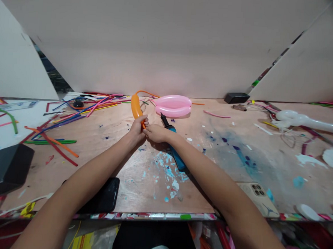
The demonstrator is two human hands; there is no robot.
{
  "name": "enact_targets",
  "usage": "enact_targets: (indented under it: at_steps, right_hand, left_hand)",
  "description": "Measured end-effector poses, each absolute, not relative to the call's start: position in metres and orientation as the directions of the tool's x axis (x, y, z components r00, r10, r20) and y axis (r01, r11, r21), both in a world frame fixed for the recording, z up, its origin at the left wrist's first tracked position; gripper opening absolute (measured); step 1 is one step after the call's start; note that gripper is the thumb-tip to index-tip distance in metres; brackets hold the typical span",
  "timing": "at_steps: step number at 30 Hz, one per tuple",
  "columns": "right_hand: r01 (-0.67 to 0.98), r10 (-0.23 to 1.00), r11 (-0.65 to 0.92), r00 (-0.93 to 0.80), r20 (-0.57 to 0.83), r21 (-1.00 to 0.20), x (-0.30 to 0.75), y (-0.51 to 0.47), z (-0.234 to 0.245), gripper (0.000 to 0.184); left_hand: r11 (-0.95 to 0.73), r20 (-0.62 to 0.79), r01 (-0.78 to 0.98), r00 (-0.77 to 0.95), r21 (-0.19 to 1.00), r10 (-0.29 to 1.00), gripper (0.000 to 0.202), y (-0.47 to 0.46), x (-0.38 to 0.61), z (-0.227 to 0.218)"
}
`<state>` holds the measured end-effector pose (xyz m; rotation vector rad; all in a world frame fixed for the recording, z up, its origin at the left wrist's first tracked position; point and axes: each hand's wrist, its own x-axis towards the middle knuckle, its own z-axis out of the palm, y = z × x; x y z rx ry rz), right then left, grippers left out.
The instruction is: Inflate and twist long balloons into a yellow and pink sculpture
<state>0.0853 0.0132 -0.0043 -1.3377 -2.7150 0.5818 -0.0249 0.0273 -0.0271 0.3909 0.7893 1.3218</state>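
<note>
Balloons lie limp and scattered over the left of the table. At the middle, I have the left hand pinching the near end of 1 inflated orange balloon. I hold the right hand at that end, fingers curled; I cannot tell what they pinch. Beyond it sits 1 pink balloon with 2 lobes, and 1 blue pump passes under the right wrist.

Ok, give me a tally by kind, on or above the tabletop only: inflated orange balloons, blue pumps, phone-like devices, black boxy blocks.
Inflated orange balloon: 1
Blue pump: 1
Phone-like devices: 2 (black one, beige one)
Black boxy blocks: 2 (left block, back block)
Total: 6
</note>
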Motion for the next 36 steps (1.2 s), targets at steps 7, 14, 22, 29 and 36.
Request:
enact_targets:
  at_steps: [7, 14, 22, 29, 36]
  right_hand:
    - [0.756, 0.777, 0.555, -0.62, -0.108, -0.346, 0.085, 0.01, 0.0, 0.043]
    - [0.739, 0.779, 0.554, -0.623, -0.075, -0.384, 0.086, 0.013, -0.002, 0.036]
    - [0.556, 0.893, 0.407, -0.411, 0.186, -0.725, 0.097, 0.02, 0.011, 0.044]
    - [0.196, 0.95, 0.127, -0.307, 0.062, -0.972, 0.116, 0.033, 0.016, 0.03]
    - [0.675, 0.872, 0.465, -0.237, 0.429, -0.573, 0.11, 0.025, 0.017, 0.035]
  left_hand:
    - [0.213, -0.286, -0.752, 0.034, 0.624, 0.958, 0.031, 0.029, -0.024, -0.028]
    - [0.236, -0.296, -0.777, 0.067, 0.584, 0.953, 0.052, 0.03, -0.03, -0.014]
    - [0.17, -0.145, -0.583, 0.09, 0.795, 0.985, 0.046, 0.032, -0.038, -0.005]
    - [0.228, -0.008, -0.492, 0.409, 0.84, 0.912, 0.048, 0.015, -0.041, 0.015]
    - [0.133, -0.103, -0.066, 0.34, 0.989, 0.935, 0.05, 0.021, -0.044, 0.002]
